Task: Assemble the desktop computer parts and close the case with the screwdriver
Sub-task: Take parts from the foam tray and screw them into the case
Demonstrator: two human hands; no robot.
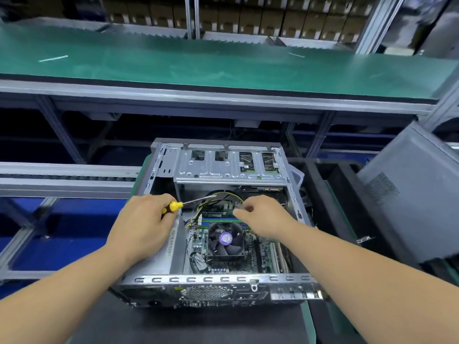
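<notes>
Gripping the screwdriver (pixel 173 206) in your left hand (pixel 146 219), right hand (pixel 263 217) pinches near fragile wires (pixel 218 197); I can't tell what it holds; handle gently.

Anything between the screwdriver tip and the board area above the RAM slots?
Yes. Yellow-black cables arc over that spot, right beside the screwdriver tip. The left hand grips the handle; the right hand hovers over the case interior, fingers curled by the cables.

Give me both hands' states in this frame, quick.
Left hand: grips the yellow-and-black screwdriver.
Right hand: over the open case, fingers curled; cannot tell whether it pinches anything.
</notes>
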